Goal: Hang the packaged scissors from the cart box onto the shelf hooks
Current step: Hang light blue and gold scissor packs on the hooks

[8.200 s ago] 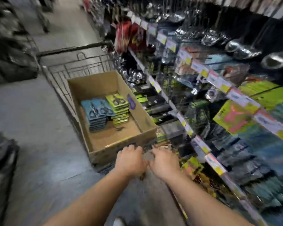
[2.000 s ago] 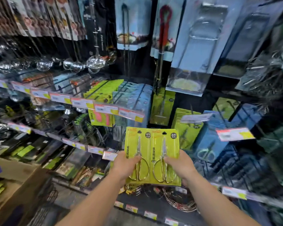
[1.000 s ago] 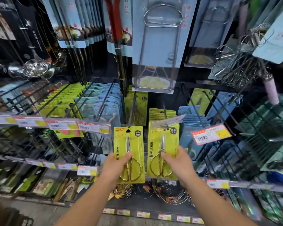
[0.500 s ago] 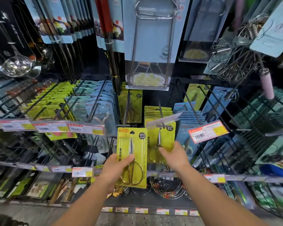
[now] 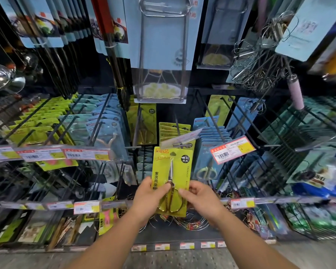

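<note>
Both the left hand (image 5: 150, 193) and right hand (image 5: 200, 194) pinch one yellow scissors pack (image 5: 172, 171) just below the hook (image 5: 179, 145); hanging step: its hole needs threading onto the tip

You are holding a scissors pack (image 5: 172, 177) of glossy yellow-green card under clear plastic, its scissors showing shiny gold-toned metal. The hooks (image 5: 211, 113) are looking like matt black wire. The price tag (image 5: 232, 149) is gleaming in a clear plastic sleeve. The whisks (image 5: 260, 65) are shining as bare steel wire.
</note>
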`<action>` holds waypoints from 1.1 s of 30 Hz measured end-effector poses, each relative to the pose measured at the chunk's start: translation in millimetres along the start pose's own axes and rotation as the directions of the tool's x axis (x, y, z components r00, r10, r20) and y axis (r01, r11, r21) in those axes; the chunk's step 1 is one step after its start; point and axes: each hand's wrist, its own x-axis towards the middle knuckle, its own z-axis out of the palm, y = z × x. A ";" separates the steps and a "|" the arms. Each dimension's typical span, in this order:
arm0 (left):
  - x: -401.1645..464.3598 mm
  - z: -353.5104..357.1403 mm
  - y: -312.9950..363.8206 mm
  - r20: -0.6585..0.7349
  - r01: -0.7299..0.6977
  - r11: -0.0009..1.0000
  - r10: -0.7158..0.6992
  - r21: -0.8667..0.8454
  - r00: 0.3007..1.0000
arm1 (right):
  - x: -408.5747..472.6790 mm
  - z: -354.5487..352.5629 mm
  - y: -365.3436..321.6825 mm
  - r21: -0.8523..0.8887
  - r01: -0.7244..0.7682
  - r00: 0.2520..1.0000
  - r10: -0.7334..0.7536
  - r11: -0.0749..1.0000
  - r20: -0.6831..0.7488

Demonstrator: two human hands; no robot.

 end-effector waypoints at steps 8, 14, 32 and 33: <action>7.2 20.7 9.0 -0.018 -0.028 0.999 0.028 -0.020 0.999 | 5.7 -10.2 -1.1 -0.035 0.046 0.991 -0.050 0.998 -0.124; 11.1 26.1 9.3 -0.047 -0.025 0.999 0.024 -0.025 0.999 | 14.3 -10.3 1.3 -0.050 0.015 0.986 -0.023 0.999 -0.165; 36.0 17.3 -14.7 -0.090 0.077 0.942 -0.051 0.326 0.995 | 54.4 -11.4 12.4 -0.415 -0.252 0.947 0.136 0.874 -0.291; 34.6 15.2 -17.6 -0.097 0.096 0.910 -0.062 0.404 0.993 | 51.0 -11.5 14.2 -0.476 -0.255 0.956 0.146 0.842 -0.252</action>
